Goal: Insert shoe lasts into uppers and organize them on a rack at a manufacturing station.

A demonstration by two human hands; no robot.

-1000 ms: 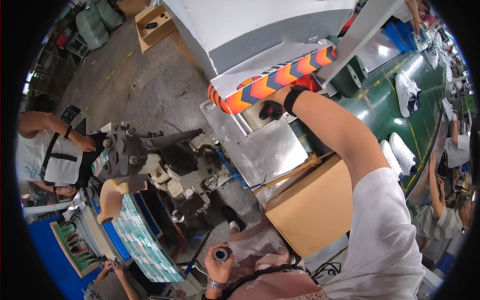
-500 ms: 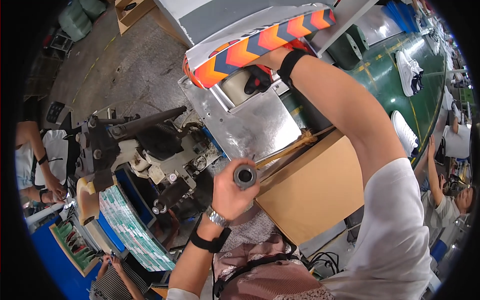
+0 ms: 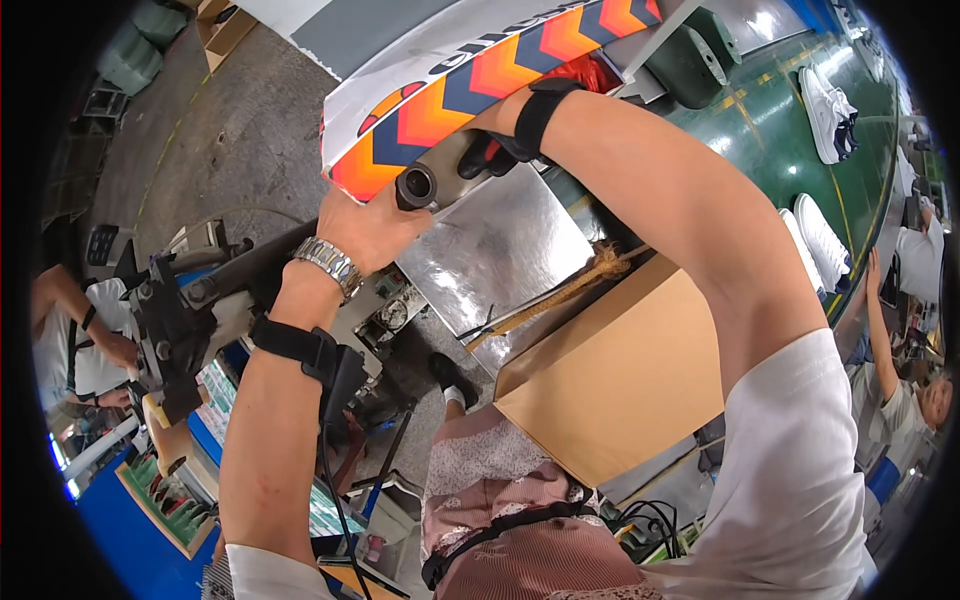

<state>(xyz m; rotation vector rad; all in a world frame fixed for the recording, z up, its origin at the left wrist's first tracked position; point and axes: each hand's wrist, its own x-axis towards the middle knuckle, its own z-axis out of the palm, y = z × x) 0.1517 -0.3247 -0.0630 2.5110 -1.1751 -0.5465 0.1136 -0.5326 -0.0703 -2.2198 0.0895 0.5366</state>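
On my feed, the left hand point(image 3: 368, 234) is curled round a dark hollow tube point(image 3: 404, 191), its open end showing past the thumb. I can't tell what the right hand point(image 3: 500, 112) grips: its fingers are hidden behind a patterned box point(image 3: 470, 82) with orange chevrons. That box slants just above the left fingers; I can't tell whether they touch it. Between the hands, near the right wrist, I see a black-and-red object point(image 3: 480, 157). Below and right of the left fingers spreads a metal table point(image 3: 500, 250), frayed rope point(image 3: 606, 263) along its near side. Farther out sits a brown carton point(image 3: 620, 365), and, well apart rightward, white shoes point(image 3: 822, 118).
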